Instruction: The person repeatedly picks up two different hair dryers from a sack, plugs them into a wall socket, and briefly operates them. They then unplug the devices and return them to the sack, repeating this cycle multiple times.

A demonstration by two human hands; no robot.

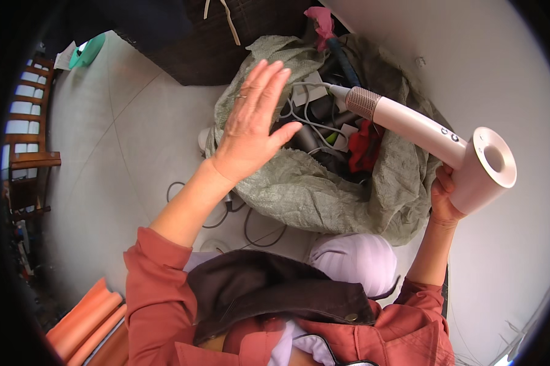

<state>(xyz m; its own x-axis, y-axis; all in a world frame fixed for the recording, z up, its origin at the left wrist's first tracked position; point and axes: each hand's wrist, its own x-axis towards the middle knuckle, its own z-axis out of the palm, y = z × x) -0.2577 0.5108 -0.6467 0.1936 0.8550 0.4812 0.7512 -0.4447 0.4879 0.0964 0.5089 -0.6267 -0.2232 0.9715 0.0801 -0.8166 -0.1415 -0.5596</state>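
Note:
My right hand (444, 196) is closed on the head end of a pale pink hair dryer (417, 130), whose handle slants up and left. A grey cord (318, 84) runs from the handle's end down into a large woven plastic sack (298, 196). Over the sack's left rim I see my left hand (252, 119), its fingers spread and touching nothing. Dark cylindrical items (302, 137), pale cards, a red cloth-like piece (365, 145) and looped cords lie in the sack. A blue stick-like thing with pink plastic (321, 25) around its end leans at the sack's back.
Behind the sack stands a dark fabric-covered block (165, 50). A white wall (499, 82) rises on the right. Dark cable loops (261, 228) lie on the tiled floor between the sack and me. At the far left are a wooden rack (34, 137) and a green basin (89, 50).

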